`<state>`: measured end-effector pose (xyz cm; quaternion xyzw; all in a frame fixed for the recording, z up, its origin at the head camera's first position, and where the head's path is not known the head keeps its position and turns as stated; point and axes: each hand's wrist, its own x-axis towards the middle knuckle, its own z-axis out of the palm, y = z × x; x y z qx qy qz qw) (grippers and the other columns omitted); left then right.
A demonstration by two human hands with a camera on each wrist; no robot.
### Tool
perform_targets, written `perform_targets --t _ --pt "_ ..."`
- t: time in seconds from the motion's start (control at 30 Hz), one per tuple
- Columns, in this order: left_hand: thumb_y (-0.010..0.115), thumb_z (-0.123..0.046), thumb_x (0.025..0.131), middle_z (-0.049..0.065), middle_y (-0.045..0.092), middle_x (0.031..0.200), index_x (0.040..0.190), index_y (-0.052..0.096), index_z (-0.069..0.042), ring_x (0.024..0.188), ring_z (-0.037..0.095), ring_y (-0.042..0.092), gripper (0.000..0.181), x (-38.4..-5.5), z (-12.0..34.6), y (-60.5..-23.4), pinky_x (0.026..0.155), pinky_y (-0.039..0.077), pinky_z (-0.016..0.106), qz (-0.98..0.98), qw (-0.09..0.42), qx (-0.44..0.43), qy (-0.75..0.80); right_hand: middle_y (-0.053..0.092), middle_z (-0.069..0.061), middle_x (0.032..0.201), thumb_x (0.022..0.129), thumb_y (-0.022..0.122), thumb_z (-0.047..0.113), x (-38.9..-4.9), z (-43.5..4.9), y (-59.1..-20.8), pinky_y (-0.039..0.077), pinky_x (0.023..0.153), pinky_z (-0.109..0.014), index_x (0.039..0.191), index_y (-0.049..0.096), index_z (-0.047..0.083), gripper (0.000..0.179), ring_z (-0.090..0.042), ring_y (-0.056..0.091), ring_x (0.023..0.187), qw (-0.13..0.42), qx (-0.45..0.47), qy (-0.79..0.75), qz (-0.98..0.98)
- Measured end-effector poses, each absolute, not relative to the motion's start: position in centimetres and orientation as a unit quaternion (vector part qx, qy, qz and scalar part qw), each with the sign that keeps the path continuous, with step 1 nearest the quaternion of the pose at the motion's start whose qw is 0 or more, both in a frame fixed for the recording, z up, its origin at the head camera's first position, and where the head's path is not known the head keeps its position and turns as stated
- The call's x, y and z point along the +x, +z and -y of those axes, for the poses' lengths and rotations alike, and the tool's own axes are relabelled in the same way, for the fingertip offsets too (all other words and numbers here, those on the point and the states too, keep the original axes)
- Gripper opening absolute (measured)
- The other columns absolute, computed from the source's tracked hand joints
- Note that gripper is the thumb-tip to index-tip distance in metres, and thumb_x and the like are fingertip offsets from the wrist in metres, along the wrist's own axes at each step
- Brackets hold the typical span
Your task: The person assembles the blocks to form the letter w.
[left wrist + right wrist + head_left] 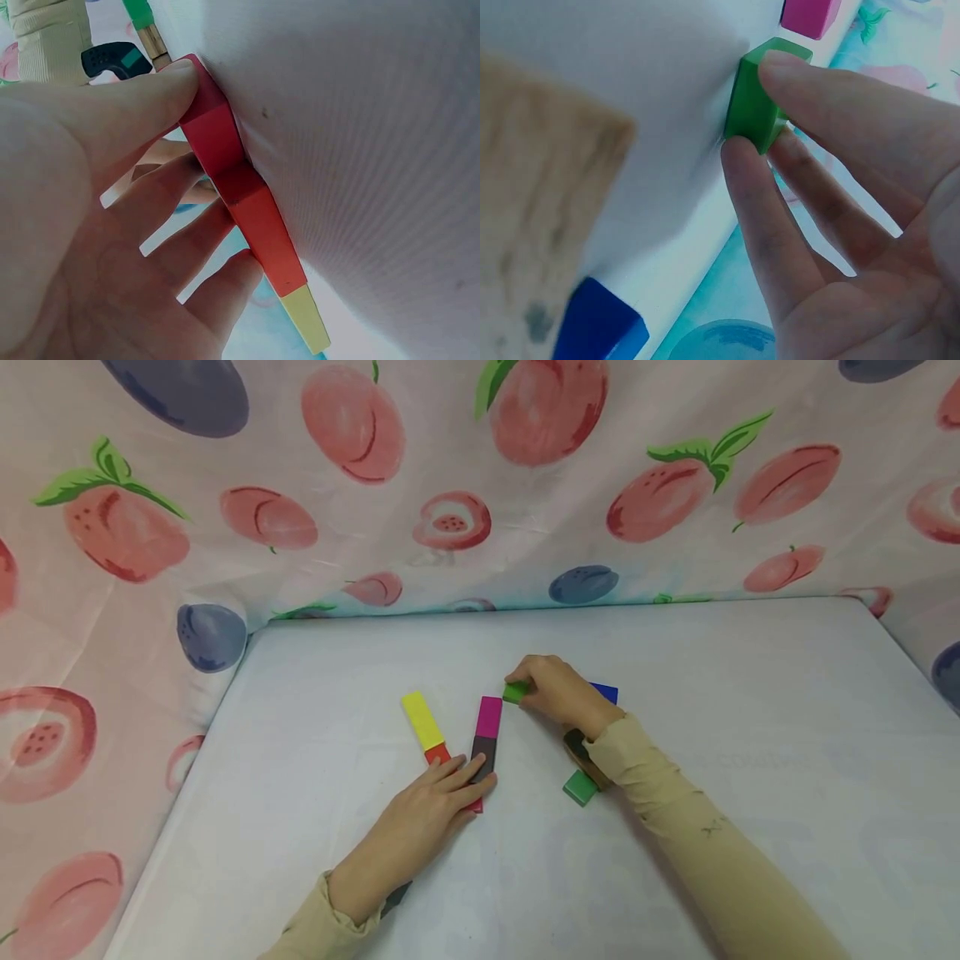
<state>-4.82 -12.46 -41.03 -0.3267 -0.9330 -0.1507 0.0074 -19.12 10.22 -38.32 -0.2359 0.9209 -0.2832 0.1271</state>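
My left hand lies with extended, spread fingers over a V-shaped row of blocks. Its thumb presses the crimson block, and other fingers touch the row's far side near the red block. A yellow block continues one arm of the V; dark grey and magenta blocks form the other. My right hand pinches a light green block between thumb and fingers, close beside the magenta block's far end. The right wrist view shows the light green block low, by the white surface.
Under the right forearm, a wooden block is partly hidden. A darker green block sits at its near end, and a blue block lies beyond the right wrist. Fruit-patterned cloth hangs behind the white table.
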Motion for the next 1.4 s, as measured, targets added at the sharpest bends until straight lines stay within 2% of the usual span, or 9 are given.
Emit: perform_targets --t 0.67,1.4 --pt "0.072 -0.024 0.092 0.001 0.052 0.149 0.136 0.063 -0.021 0.135 0.024 0.051 0.045 -4.79 12.4 -41.04 0.106 0.047 0.04 0.938 -0.01 -0.302 -0.172 0.067 -0.017 0.122 0.089 0.066 -0.008 -19.66 -9.55 -38.15 0.049 0.103 -0.044 0.123 0.067 -0.004 0.035 -0.032 0.061 0.118 0.122 -0.277 -0.274 -0.913" --pt "0.073 -0.022 0.091 0.006 0.053 0.147 0.135 0.063 -0.019 0.135 0.027 0.051 0.045 -4.86 12.61 -41.03 0.107 0.046 0.041 0.932 0.0 -0.316 -0.176 0.065 -0.016 0.126 0.091 0.065 -0.005 -19.66 -9.75 -38.18 0.05 0.102 -0.042 0.126 0.066 -0.002 0.036 -0.03 0.06 0.119 0.134 -0.271 -0.277 -0.912"
